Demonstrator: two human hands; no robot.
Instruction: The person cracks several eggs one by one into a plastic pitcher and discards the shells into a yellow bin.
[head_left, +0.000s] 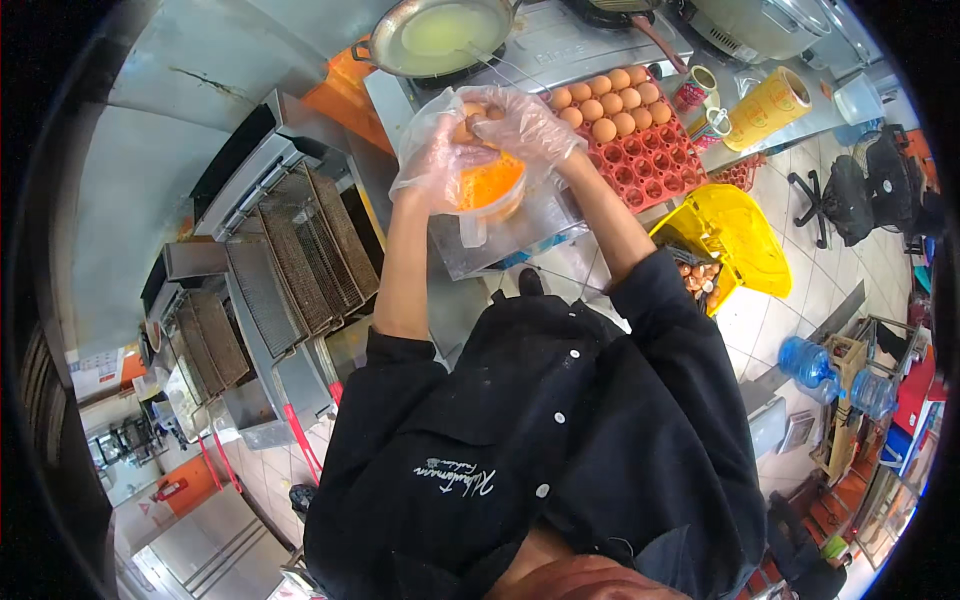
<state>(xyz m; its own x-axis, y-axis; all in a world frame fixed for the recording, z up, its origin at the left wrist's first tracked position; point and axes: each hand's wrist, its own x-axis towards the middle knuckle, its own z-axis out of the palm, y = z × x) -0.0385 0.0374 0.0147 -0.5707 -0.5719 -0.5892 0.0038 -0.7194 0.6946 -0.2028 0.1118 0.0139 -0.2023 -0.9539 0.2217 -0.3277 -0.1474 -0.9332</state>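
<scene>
My left hand (439, 154) and my right hand (529, 127), both in clear plastic gloves, meet close together. Between them are brown eggs (466, 124), partly covered by the fingers; whether a shell is cracked cannot be made out. Just below the hands stands a clear plastic container (506, 208) of orange, frothy liquid egg (487, 184), on a metal counter (551, 217). To the right of my right hand lies a red plastic egg tray (645, 161), with whole brown eggs (611, 103) in its far rows and bare cups in the near ones.
A wok (442, 37) holding yellowish liquid sits on the stove beyond my hands, a wire-handled tool (510, 71) reaching over its rim. Fryer baskets (315, 247) stand at left. By the counter's right edge, a yellow bin (739, 240) contains eggshells (697, 281). A yellow roll (769, 109) lies beyond the tray.
</scene>
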